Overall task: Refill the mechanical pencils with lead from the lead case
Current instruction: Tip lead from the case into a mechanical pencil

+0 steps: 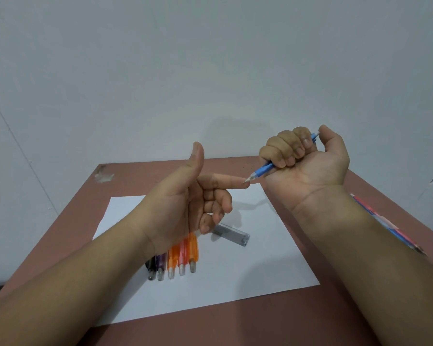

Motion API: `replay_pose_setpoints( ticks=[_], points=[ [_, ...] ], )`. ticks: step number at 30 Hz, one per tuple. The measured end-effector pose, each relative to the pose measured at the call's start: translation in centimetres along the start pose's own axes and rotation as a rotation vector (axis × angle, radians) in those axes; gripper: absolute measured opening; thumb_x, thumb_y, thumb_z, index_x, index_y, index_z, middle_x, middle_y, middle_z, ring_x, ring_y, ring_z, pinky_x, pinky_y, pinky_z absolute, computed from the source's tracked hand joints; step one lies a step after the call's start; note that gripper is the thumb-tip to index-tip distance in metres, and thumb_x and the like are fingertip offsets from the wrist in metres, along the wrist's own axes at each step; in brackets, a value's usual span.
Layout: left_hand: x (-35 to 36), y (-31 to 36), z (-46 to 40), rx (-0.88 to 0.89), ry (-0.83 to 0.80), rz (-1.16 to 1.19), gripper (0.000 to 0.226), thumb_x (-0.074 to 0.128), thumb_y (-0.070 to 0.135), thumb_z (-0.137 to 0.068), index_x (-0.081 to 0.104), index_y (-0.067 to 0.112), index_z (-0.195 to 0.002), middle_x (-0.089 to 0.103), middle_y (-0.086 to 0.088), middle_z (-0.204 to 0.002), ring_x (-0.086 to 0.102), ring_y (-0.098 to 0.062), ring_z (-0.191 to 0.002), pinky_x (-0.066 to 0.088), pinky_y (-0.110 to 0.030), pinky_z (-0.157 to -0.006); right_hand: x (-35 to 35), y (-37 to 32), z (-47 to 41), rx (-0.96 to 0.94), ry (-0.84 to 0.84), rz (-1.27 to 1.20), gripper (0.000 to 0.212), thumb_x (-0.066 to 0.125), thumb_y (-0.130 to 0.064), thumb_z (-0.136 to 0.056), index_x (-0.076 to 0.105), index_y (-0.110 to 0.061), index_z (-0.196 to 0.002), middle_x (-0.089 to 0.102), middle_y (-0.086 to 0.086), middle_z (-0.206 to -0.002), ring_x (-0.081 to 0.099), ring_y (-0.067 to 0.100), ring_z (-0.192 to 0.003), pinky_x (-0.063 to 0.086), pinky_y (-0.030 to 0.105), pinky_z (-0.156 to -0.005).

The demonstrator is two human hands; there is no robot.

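Diagonally, blue pencil (261, 170) tip lower-left.

A white sheet of paper (248, 275) lies flat on the reddish-brown table (235, 325), a red-and-blue patterned pencil (395, 232) sits near the right edge, and a pale wall (210, 71) stands behind.

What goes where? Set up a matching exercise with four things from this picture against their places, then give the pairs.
Things:
1. blue plastic mechanical pencil
2. clear grey rectangular lead case
3. row of black, purple and orange pencils
4. red patterned pencil

Places:
A. on the bare brown table, beyond the right forearm
B. gripped in the right hand
C. on the white paper, under the left hand
D. on the paper, mid-sheet

Pairs: 1-B, 2-D, 3-C, 4-A
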State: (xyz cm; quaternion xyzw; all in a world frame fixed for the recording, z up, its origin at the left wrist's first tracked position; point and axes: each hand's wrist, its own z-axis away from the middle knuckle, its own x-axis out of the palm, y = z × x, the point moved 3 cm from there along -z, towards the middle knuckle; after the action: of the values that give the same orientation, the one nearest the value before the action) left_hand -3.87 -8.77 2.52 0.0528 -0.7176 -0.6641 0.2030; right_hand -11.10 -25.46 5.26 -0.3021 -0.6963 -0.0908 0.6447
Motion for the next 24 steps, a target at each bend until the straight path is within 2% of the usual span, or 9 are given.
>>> replay_pose_setpoints(
  ticks=[2, 4, 6, 8, 18, 24],
  points=[
    [-0.08, -0.1, 0.03, 0.03, 0.007, -0.033, 0.062, 0.051, 0.057, -0.089, 0.074, 0.006, -0.114, 0.06, -0.009, -0.075, 0.05, -0.017, -0.055, 0.038, -0.026, -0.046, 0.0, -0.04, 0.02, -0.007, 0.011, -0.003, 0.043, 0.039, -0.041, -0.095, 0.031, -0.017, -0.06, 0.021, -0.005, -0.055, 0.018, 0.013, -0.046, 0.021, 0.024, -0.045],
    [-0.17, -0.12, 0.07, 0.062, 0.003, -0.09, 0.041, 0.057, 0.031, -0.089, 0.073, 0.008, -0.118, 0.06, -0.008, -0.076, 0.05, -0.017, -0.057, 0.037, -0.026, -0.046, 0.03, -0.14, 0.03, -0.015, 0.022, -0.013, 0.042, 0.04, -0.041, -0.095, 0.031, -0.017, -0.061, 0.021, -0.005, -0.056, 0.018, 0.014, -0.046, 0.021, 0.024, -0.046],
    [-0.2, -0.14, 0.14, 0.065, -0.011, -0.118, 0.04, 0.058, 0.016, -0.085, 0.072, 0.009, -0.122, 0.059, -0.008, -0.075, 0.049, -0.017, -0.059, 0.037, -0.026, -0.047, 0.06, -0.25, 0.05, -0.024, 0.032, -0.023, 0.041, 0.04, -0.04, -0.094, 0.031, -0.017, -0.061, 0.022, -0.005, -0.057, 0.019, 0.014, -0.046, 0.021, 0.024, -0.045],
    [-0.24, -0.18, 0.15, 0.066, -0.02, -0.124, 0.043, 0.056, 0.009, -0.082, 0.072, 0.01, -0.122, 0.058, -0.008, -0.075, 0.048, -0.018, -0.06, 0.036, -0.025, -0.047, 0.04, -0.35, 0.03, -0.034, 0.041, -0.027, 0.041, 0.04, -0.04, -0.094, 0.031, -0.017, -0.06, 0.022, -0.005, -0.056, 0.019, 0.014, -0.045, 0.022, 0.024, -0.045],
    [-0.09, -0.16, 0.21, 0.072, -0.016, -0.112, 0.042, 0.057, 0.009, -0.083, 0.072, 0.011, -0.122, 0.059, -0.007, -0.077, 0.048, -0.018, -0.06, 0.035, -0.024, -0.046, -0.09, -0.39, -0.11, -0.028, 0.034, -0.047, 0.039, 0.034, -0.033, -0.095, 0.029, -0.019, -0.059, 0.022, -0.006, -0.055, 0.019, 0.013, -0.043, 0.023, 0.024, -0.042],
    [0.35, -0.13, 0.26, 0.108, 0.088, -0.161, 0.026, 0.071, 0.018, -0.087, 0.078, 0.016, -0.112, 0.06, -0.002, -0.071, 0.047, -0.014, -0.059, 0.035, -0.023, -0.046, 0.03, -0.17, 0.04, -0.023, 0.025, -0.043, 0.038, 0.034, -0.033, -0.094, 0.028, -0.019, -0.06, 0.021, -0.005, -0.055, 0.02, 0.014, -0.043, 0.022, 0.023, -0.042]
  ],
)
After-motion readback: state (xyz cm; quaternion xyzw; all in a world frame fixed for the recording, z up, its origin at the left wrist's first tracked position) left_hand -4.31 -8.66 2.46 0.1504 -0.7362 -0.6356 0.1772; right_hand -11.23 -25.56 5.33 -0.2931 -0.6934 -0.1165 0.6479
